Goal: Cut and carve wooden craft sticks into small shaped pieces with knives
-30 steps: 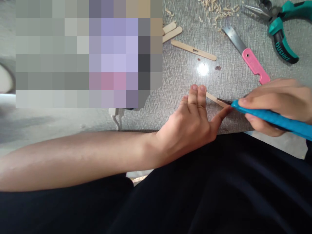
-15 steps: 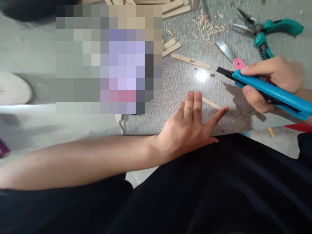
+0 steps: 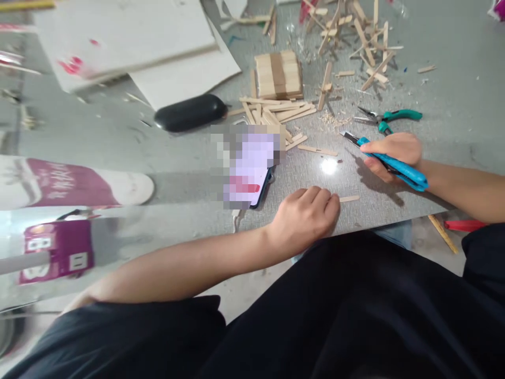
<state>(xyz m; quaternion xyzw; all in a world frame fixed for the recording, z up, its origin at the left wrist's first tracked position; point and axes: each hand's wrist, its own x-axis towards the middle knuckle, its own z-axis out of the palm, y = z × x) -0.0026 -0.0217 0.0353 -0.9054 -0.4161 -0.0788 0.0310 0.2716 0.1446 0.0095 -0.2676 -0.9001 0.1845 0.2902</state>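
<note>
My right hand [image 3: 394,151] grips a blue utility knife [image 3: 408,172], its blade out and pointing up and left over the table. At the table's near edge, my left hand [image 3: 307,215] is closed with its fingers curled down. From beside its fingertips sticks out one end of a wooden craft stick [image 3: 350,199]; the rest of it is hidden by the hand. Another craft stick, with a small slot cut in it [image 3: 317,150], lies flat between the knife blade and the phone. The knife touches neither stick.
Green-handled pliers [image 3: 402,115] lie behind my right hand, near wood shavings [image 3: 333,121]. A phone [image 3: 252,168], partly blurred out, lies left of centre. Behind it are loose sticks [image 3: 294,111], a banded bundle [image 3: 262,73], a black case [image 3: 191,112] and white boards [image 3: 130,42].
My left hand's fingers, spread over the stick before, are now curled in. My right hand still holds the knife. The view has pulled back, showing more of the table.
</note>
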